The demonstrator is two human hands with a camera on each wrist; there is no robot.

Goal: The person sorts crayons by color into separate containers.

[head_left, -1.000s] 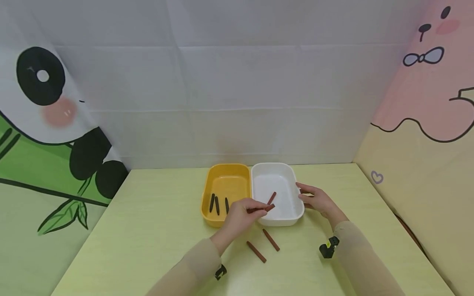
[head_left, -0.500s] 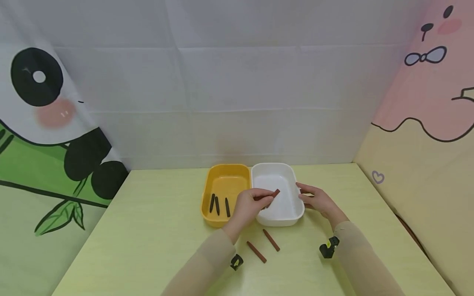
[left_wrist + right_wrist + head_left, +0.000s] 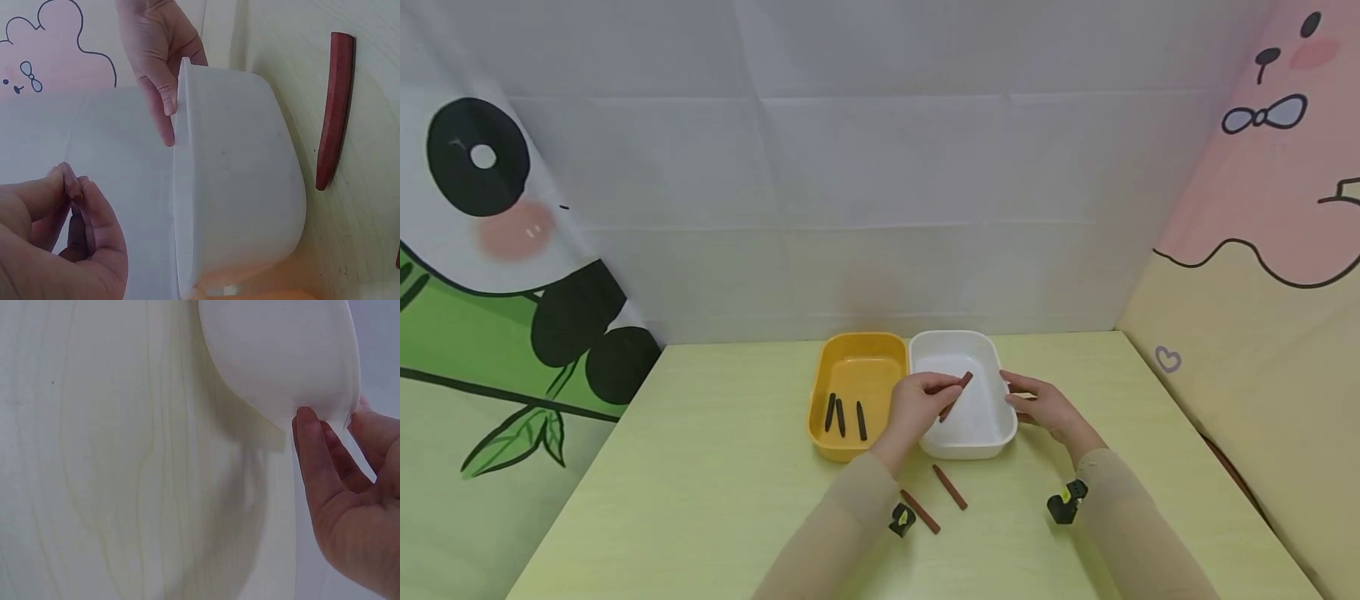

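Observation:
My left hand [image 3: 917, 404] pinches a reddish-brown crayon [image 3: 967, 378] between thumb and fingertips, over the white plastic box [image 3: 966, 452]. Below those fingertips shows the lower end of another brown crayon [image 3: 945, 413] lying inside the box. In the left wrist view the fingers cover most of the held crayon [image 3: 72, 181]. My right hand [image 3: 1043, 406] grips the right side of the white box, thumb at the rim and fingers against the outer wall [image 3: 281, 369]. Two more brown crayons, one nearer the box [image 3: 950, 487] and one nearer me [image 3: 925, 515], lie on the table.
A yellow plastic box [image 3: 820, 375] stands against the left side of the white one, with three dark crayons [image 3: 840, 418] in it. Both boxes are near the back edge of the pale table [image 3: 715, 467]. A white cloth wall [image 3: 865, 275] rises behind.
My left hand has moved right and farther over the white box with the pinched crayon. The right hand has stayed at the box's side.

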